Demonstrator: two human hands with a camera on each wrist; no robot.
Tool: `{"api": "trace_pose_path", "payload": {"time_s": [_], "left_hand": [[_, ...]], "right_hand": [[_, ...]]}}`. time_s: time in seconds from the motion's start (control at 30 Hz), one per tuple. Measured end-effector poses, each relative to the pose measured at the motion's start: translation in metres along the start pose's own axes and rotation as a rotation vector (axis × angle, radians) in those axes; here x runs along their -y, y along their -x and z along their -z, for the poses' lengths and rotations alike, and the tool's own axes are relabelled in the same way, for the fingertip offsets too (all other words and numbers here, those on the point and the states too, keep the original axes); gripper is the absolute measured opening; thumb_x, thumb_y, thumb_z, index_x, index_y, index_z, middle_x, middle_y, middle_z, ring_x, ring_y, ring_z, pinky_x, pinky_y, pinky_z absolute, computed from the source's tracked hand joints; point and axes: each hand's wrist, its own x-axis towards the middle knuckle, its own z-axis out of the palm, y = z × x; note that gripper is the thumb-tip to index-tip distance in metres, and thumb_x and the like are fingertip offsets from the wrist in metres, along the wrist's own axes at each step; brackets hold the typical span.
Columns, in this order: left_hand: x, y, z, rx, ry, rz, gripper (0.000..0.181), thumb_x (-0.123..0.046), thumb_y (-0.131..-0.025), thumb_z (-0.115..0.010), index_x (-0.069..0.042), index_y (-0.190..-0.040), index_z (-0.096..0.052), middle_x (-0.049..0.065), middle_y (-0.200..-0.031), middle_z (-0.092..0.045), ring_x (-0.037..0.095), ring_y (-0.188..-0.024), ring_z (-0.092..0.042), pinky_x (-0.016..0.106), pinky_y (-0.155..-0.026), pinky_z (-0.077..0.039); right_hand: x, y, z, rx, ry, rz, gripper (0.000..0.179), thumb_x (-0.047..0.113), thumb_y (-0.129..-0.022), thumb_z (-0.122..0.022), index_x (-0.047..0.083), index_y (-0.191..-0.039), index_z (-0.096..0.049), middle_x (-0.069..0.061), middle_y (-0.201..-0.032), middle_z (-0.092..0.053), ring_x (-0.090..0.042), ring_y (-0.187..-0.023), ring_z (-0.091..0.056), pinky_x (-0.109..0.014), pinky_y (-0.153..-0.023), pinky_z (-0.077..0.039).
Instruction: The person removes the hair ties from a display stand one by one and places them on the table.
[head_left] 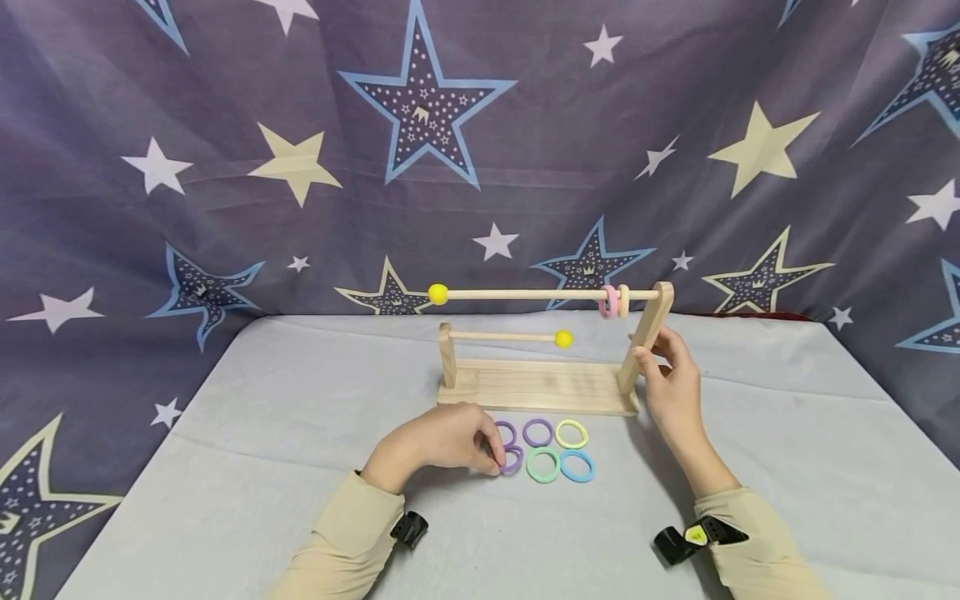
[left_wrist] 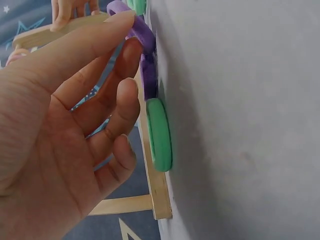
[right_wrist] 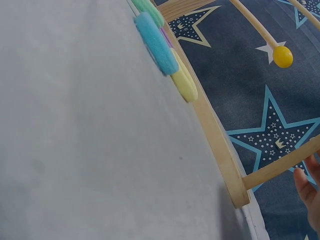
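Observation:
My left hand (head_left: 450, 437) pinches a purple hair tie (left_wrist: 144, 36) between thumb and forefinger, tilted up from the table, the other fingers loosely bent. In the head view that tie sits at the left of a small group: another purple one (head_left: 537, 432), a yellow one (head_left: 584, 429), a green one (head_left: 555, 475) and a blue one (head_left: 591, 475). A further green tie (left_wrist: 160, 135) shows below the fingers in the left wrist view. My right hand (head_left: 675, 387) grips the right upright (head_left: 645, 342) of a wooden stand (head_left: 540, 386), thumb in front.
On the stand's long upper rod (head_left: 525, 294) hang a pink tie (head_left: 609, 302) and a cream one (head_left: 624, 302), near the right upright. The short lower rod (head_left: 502, 336) ends in a yellow ball (head_left: 563, 339). Behind the grey-covered table (head_left: 300, 500) hangs a star-patterned cloth (head_left: 555, 150).

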Motion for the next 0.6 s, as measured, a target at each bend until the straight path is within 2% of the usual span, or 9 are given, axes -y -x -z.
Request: {"api": "trace_pose_path", "payload": {"time_s": [0.17,0.3,0.43,0.6], "left_hand": [[0.001,0.0003,0.002,0.002,0.015,0.009,0.01,-0.013,-0.078,-0.083,-0.02,-0.084,-0.079,-0.014,-0.069,-0.063,0.001,-0.054,-0.05,0.021,-0.053,-0.041],[0.0027,0.001,0.0047,-0.016,0.07,-0.023,0.011,-0.012,-0.079,-0.082,-0.016,-0.088,-0.079,-0.012,-0.07,-0.065,0.001,-0.057,-0.052,0.02,-0.053,-0.042],[0.0024,0.0014,0.0073,-0.027,0.126,-0.064,0.013,-0.013,-0.081,-0.081,-0.011,-0.093,-0.077,-0.012,-0.079,-0.068,0.002,-0.068,-0.058,0.02,-0.062,-0.048],[-0.0009,0.0002,0.0084,-0.054,0.122,-0.074,0.017,-0.02,-0.083,-0.081,-0.013,-0.099,-0.076,-0.016,-0.086,-0.069,0.004,-0.079,-0.06,0.023,-0.072,-0.05]], "right_hand": [[0.0004,0.0003,-0.0004,-0.002,-0.002,-0.006,0.039,0.009,-0.096,-0.064,-0.003,-0.131,-0.056,0.004,-0.108,-0.062,0.002,-0.097,-0.056,-0.013,-0.073,-0.045],[0.0011,0.0004,-0.0005,-0.004,-0.003,-0.008,0.038,0.01,-0.096,-0.064,-0.003,-0.131,-0.056,0.009,-0.106,-0.06,0.002,-0.097,-0.056,-0.013,-0.073,-0.045],[0.0007,0.0002,-0.0006,-0.006,-0.005,-0.001,0.039,0.01,-0.095,-0.064,-0.003,-0.131,-0.056,0.015,-0.105,-0.059,0.002,-0.097,-0.056,-0.013,-0.073,-0.045],[0.0005,0.0002,-0.0008,-0.008,-0.012,0.002,0.038,0.009,-0.096,-0.064,-0.003,-0.131,-0.056,0.016,-0.104,-0.059,0.002,-0.097,-0.056,-0.013,-0.073,-0.046]]}}
